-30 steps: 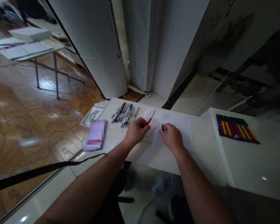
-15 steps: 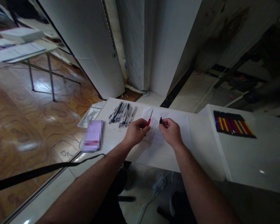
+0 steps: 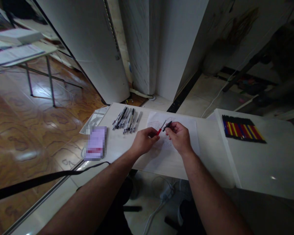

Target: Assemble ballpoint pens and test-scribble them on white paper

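At the left end of the counter (image 3: 117,147) a blurred purple thing (image 3: 95,143) is lying flat. Behind it and a little to the right, a row of pens (image 3: 127,119) is lying side by side, their long axes pointing away from the person.

The left hand (image 3: 144,142) is hovering just above the counter. Its fingers (image 3: 154,134) are closed in a pinch on the lower end of the red pen (image 3: 161,128). The pen is slanting up and to the right, away from the person, so its free end is pointing toward the right hand (image 3: 178,138).

The right hand is holding a short black piece (image 3: 167,125) between thumb and forefinger, also in a tight pinch. I cannot tell if it is a cap or a short pen. Its long axis is lying nearly parallel to the red pen, only a little flatter. The piece is just to the right of the red pen's free end. The two look like they are touching or almost touching there, but the view is too small to be sure. Both hands are equally near to this meeting place, which is between them, over the sheet (image 3: 186,137) with faint red scribbles.

Far to the right, well apart from the hands, a pack (image 3: 242,132) of coloured pens is lying on a second counter (image 3: 259,163).
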`<action>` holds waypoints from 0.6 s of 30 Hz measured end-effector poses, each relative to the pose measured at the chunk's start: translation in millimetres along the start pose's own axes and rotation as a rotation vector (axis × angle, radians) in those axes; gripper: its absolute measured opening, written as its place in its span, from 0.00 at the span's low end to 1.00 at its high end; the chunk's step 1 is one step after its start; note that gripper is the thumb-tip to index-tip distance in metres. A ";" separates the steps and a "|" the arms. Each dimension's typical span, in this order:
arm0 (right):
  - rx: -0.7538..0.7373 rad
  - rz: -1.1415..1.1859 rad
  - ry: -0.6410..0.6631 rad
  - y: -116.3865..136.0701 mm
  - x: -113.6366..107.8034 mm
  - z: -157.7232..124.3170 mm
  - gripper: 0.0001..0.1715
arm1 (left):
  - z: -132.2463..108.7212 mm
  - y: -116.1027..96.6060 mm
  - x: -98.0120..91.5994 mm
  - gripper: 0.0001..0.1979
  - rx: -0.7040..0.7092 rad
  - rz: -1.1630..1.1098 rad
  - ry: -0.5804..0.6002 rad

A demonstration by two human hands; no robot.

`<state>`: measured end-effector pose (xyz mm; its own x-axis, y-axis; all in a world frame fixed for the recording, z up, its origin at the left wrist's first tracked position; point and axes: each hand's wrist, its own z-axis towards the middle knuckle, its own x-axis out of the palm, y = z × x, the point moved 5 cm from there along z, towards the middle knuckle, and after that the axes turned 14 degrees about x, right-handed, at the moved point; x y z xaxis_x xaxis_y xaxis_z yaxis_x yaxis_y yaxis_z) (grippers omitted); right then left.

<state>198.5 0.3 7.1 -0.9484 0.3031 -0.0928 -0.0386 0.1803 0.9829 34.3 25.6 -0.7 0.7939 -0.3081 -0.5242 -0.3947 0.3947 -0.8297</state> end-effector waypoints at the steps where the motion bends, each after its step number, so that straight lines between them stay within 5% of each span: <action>1: 0.005 0.002 0.007 0.3 0.9 -0.5 0.09 | -0.2 -0.5 0.2 0.07 0.001 0.008 0.005; 18: 0.067 0.024 0.074 -3.8 6.1 -1.6 0.09 | -1.1 -3.3 0.1 0.06 -0.002 0.020 0.017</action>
<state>192.4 0.0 3.0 -0.9696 0.2387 -0.0548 0.0034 0.2367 0.9716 35.1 23.3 1.8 0.7778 -0.3150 -0.5438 -0.4112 0.3992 -0.8195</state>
